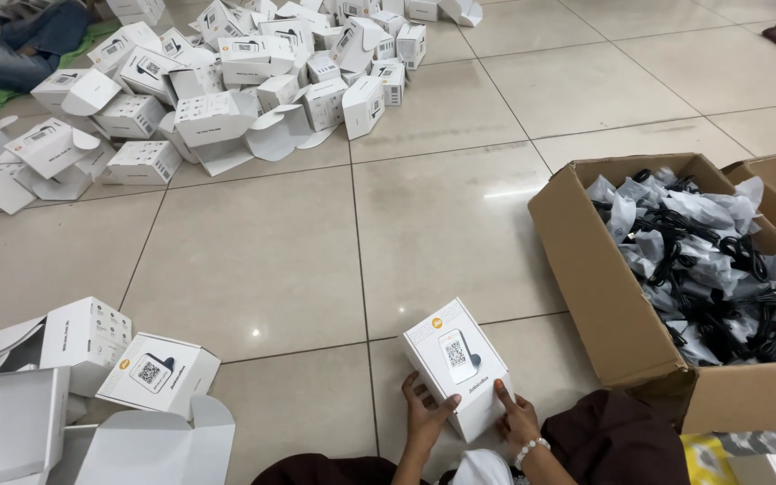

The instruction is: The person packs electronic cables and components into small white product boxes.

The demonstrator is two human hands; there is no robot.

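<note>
A small white product box [454, 364] with a printed picture on its top rests on the tiled floor at the bottom centre. My left hand [424, 414] grips its near left side, thumb against the front face. On the near right corner my right hand [519, 420] presses with fingers pointing up; a white bead bracelet circles that wrist. Both arms wear dark brown sleeves.
A big brown cardboard carton [605, 292] at right holds several bagged black cables [707, 256]. At far left lies a heap of white boxes [226, 81], many open. More white boxes [154, 370] and open flaps sit at bottom left. A person's legs in jeans [20, 45] lie top left.
</note>
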